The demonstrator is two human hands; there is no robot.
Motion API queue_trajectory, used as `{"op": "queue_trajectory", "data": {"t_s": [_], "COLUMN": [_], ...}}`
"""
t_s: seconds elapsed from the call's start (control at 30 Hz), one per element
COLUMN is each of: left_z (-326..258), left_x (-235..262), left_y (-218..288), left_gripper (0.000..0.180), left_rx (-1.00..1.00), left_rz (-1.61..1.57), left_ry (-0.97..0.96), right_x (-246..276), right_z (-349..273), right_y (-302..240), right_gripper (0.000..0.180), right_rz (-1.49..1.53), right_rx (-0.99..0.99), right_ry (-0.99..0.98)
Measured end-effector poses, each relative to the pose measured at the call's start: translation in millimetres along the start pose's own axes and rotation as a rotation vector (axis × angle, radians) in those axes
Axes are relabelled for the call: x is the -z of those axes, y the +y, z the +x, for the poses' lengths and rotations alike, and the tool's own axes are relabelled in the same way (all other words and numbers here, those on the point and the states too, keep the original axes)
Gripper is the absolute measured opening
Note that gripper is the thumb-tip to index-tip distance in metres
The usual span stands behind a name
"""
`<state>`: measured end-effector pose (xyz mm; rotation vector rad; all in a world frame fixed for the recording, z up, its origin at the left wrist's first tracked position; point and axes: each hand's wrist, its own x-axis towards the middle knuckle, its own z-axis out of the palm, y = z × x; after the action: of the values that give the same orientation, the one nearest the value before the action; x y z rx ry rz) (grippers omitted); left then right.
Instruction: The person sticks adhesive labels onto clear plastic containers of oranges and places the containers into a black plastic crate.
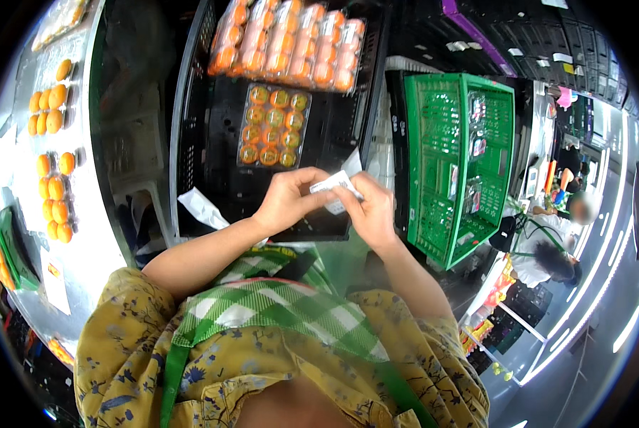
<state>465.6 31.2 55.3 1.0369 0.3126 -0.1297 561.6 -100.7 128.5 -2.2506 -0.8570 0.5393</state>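
Observation:
My left hand and my right hand meet above the near edge of a black crate. Both pinch a small white paper label between their fingertips. Inside the crate lies a clear tray of small orange fruits. Behind it, several more wrapped trays of orange fruit are stacked at the crate's far end. A strip of white paper hangs over the crate's near left corner.
A green plastic crate stands tilted to the right, holding a few small packs. On the left, a metal table carries rows of loose orange fruits. Another person bends over a counter at far right.

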Motion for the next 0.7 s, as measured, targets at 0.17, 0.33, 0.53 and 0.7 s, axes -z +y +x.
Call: {"op": "queue_trajectory", "data": {"t_s": [0.17,0.33,0.53,0.7], "left_z": [-14,-11,13,90], "left_x": [1,9,34,146], "left_y": [2,-2,-20,-128], "left_gripper": [0.016,0.011,0.028,0.055], "left_rx": [-0.018,-0.237,-0.086,0.200], "left_rz": [0.251,0.344,0.170,0.770], "left_ry": [0.249,0.390,0.379,0.962], "right_x": [-9,-16,-15,-2], "right_z": [1,9,12,9], "right_y": [1,4,16,14], "right_gripper": [0.018,0.015,0.032,0.030], "right_rz": [0.023,0.102,-0.007,0.030], "right_rx": [-0.052,-0.042,-0.108,-0.229], "right_ry": [-0.051,-0.072,-0.007,0.009]}}
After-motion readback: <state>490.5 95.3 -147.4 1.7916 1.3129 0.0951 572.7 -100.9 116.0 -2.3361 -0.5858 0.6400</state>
